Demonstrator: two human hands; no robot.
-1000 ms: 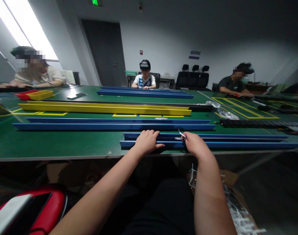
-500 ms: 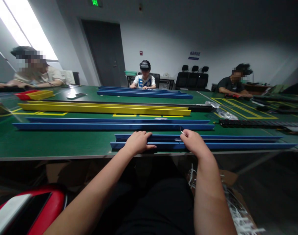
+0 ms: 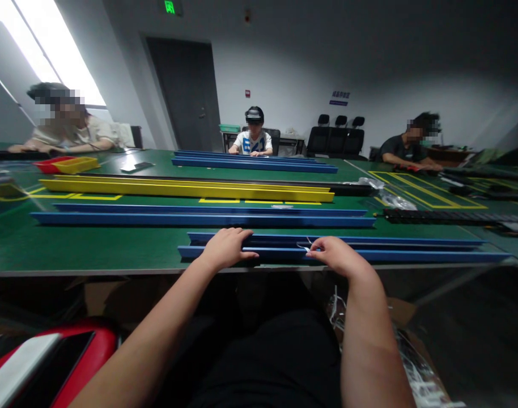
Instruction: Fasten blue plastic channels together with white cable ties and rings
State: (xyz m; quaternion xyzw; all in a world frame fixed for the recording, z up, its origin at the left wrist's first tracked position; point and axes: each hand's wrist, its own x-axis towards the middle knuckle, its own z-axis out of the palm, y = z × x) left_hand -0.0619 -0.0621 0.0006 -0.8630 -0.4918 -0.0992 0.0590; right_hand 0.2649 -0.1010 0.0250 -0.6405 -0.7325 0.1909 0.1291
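A long blue channel (image 3: 429, 255) lies along the near edge of the green table. My left hand (image 3: 228, 248) grips it near its left end, thumb on the near wall and fingers over the far wall. Over the channel's middle, my right hand (image 3: 333, 253) pinches a thin white strip (image 3: 306, 249) between thumb and fingertips. Part of the strip hangs in front of the fingers, above the channel. Behind, a second blue channel (image 3: 157, 219) lies roughly parallel.
Beyond are a yellow channel (image 3: 191, 190), more blue channels (image 3: 250, 164), red and yellow trays (image 3: 78, 165), clear plastic bags (image 3: 395, 198) and a black strip (image 3: 446, 216). Three people sit around the table. A red stool (image 3: 101, 334) stands at lower left.
The near blue channel has shifted left along with my left hand. My right hand has turned and lowered, and the white strip has moved to its left side.
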